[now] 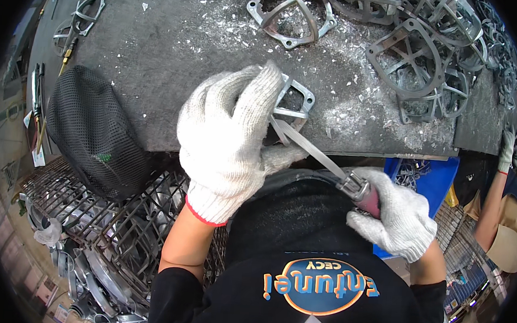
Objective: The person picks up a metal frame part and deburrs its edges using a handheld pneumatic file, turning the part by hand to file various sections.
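My left hand (228,121), in a white knitted glove with a red cuff edge, is closed around a small silver metal casting (302,100) at the near edge of the bench. The fingers hide much of the casting. In my gloved right hand (398,220) is a file-like hand tool (321,156) with a long flat metal blade, a metal clamp and a pink handle. Its blade slants up to the left, and the tip meets the casting beside my left thumb. Whether the blade has teeth is too small to tell.
Metal shavings lie over the dark bench (159,49). Open-framed castings (407,58) are heaped at the far right. A black mesh bag (94,131) sits left, above a wire basket (130,230) near more castings. A blue bin (425,186) stands right, with another person's arm (493,199) beyond.
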The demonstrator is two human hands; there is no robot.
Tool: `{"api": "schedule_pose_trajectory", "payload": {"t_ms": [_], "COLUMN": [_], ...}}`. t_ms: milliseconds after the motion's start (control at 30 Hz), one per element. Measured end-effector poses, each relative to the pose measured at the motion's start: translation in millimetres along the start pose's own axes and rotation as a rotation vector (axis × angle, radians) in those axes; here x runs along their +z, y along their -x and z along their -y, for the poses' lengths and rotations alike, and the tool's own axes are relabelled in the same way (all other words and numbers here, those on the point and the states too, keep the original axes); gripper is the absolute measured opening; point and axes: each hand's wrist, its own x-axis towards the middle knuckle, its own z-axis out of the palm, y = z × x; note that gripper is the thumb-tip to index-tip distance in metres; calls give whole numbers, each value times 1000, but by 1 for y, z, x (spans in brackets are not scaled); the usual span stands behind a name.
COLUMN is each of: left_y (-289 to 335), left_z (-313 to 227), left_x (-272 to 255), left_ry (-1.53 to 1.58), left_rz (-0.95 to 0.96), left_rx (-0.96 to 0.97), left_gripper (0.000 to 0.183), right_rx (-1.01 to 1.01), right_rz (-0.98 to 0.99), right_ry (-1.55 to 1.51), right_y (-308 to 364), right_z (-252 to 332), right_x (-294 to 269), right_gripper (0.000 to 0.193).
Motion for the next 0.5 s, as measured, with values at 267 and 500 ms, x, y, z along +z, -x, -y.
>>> {"api": "schedule_pose_trajectory", "payload": {"t_ms": [267,500], "left_y": [-1,-3], "left_z": [6,7], "left_x": [5,2], "left_ry": [83,78], "left_rz": [-19,11], "left_rx": [27,41], "left_gripper": [89,87], "right_rx": [-74,24], "right_rz": [-193,37], "right_ry": [268,101], "right_y": [-17,-10], "right_z": [-9,7], "right_x": [-2,-8], "right_gripper": [57,56]}}
